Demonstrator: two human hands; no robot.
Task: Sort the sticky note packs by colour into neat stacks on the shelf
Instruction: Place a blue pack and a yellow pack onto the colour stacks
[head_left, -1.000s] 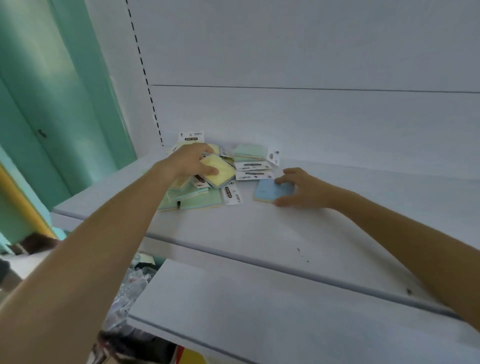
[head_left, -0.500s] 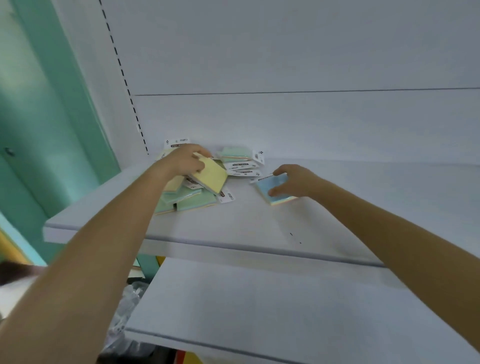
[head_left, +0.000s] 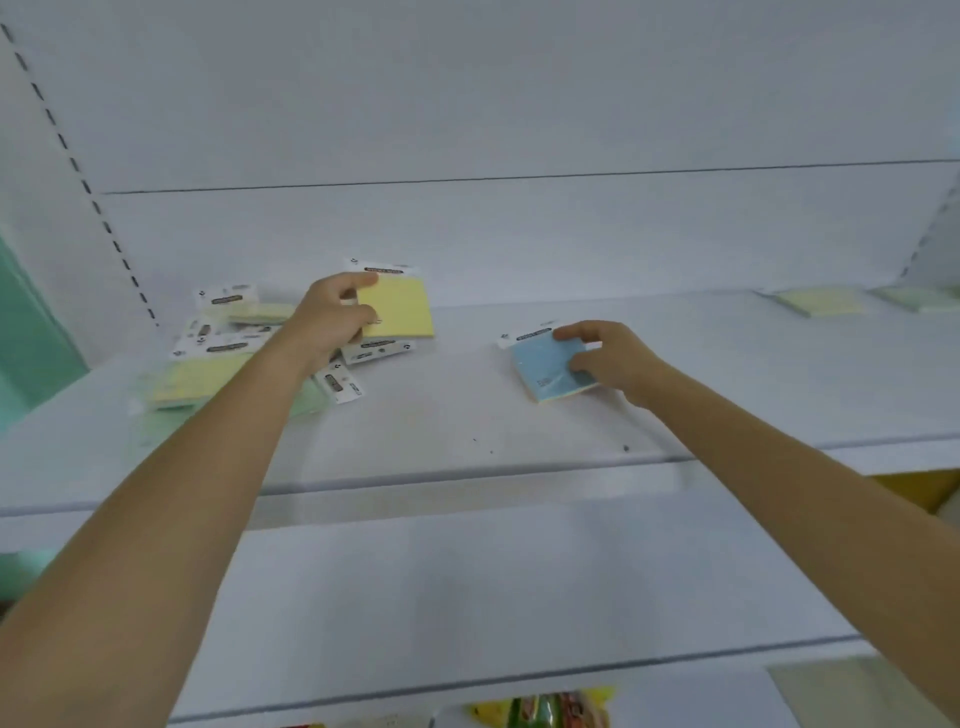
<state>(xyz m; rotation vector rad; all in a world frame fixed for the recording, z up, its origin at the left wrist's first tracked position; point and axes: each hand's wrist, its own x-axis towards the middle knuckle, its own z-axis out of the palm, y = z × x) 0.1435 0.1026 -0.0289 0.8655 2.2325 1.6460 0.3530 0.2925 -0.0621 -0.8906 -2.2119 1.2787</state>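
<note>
The white shelf (head_left: 467, 426) carried a loose pile of packs (head_left: 228, 353) at its left end, yellow and green, overlapping at all angles. The left hand (head_left: 332, 322) had fingers and thumb curled round the edge of a yellow sticky note pack (head_left: 400, 306), raised above the pile. The right hand (head_left: 613, 358) pinched a blue sticky note pack (head_left: 545, 364) by its right edge, low over mid-shelf. Far right lay a pale yellow pack (head_left: 821, 301) near a green pack (head_left: 919, 299). Done well, each held pack would land flat on its own colour, header cards one way, edges squared, blue getting a separate spot
</note>
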